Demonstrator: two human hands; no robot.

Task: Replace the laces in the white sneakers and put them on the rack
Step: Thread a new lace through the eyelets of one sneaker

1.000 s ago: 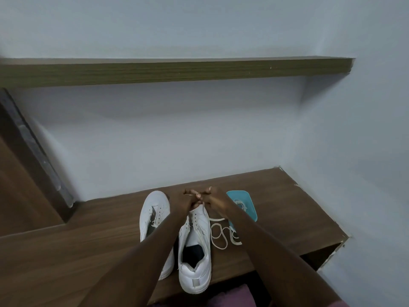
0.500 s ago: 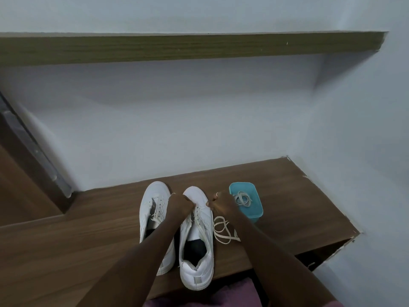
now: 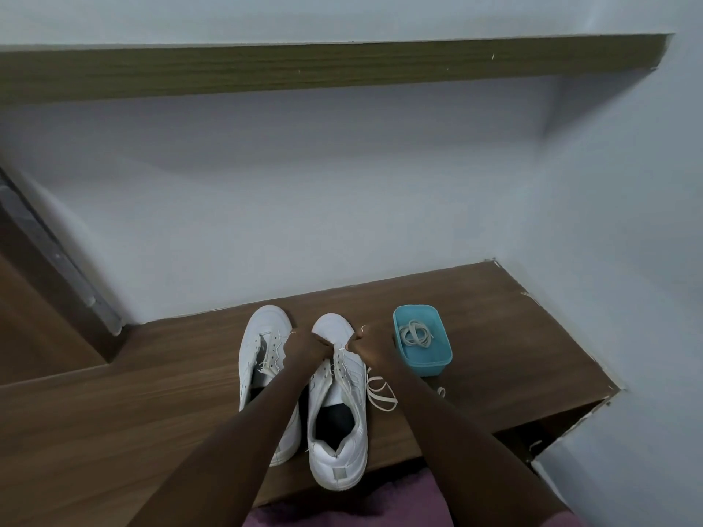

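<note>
The white sneaker (image 3: 336,412) being laced is stood on the table (image 3: 152,412), toe pointed away from the person, with its lowest eyelets directly between the two sets of fingers. A lace (image 3: 341,349) is seen at those eyelets. One end is gripped in the curled right hand (image 3: 371,346), and a short tip sticks up above the knuckles. The left hand (image 3: 304,342) is closed at the other side and appears to pinch the other end, though that end is hidden.

The second sneaker (image 3: 262,367) is set just left of the left fingers, close against the first, with lace showing in its eyelets. A loose lace (image 3: 380,389) is spread on the table just behind the right wrist. A blue box (image 3: 437,359) holding a coiled lace (image 3: 416,332) is placed just right of the right fingers. A shelf (image 3: 342,66) is fixed high above both hands.

The likely trouble is judged to be uneven pulling. If one end is drawn harder, the other could be slipped out of its eyelet, or the ends left unequal. Nothing holds the sneaker down, so it could be dragged or tipped by a sharp tug. The loose lace could be swept off the table by the right forearm, or confused with the fresh one.
</note>
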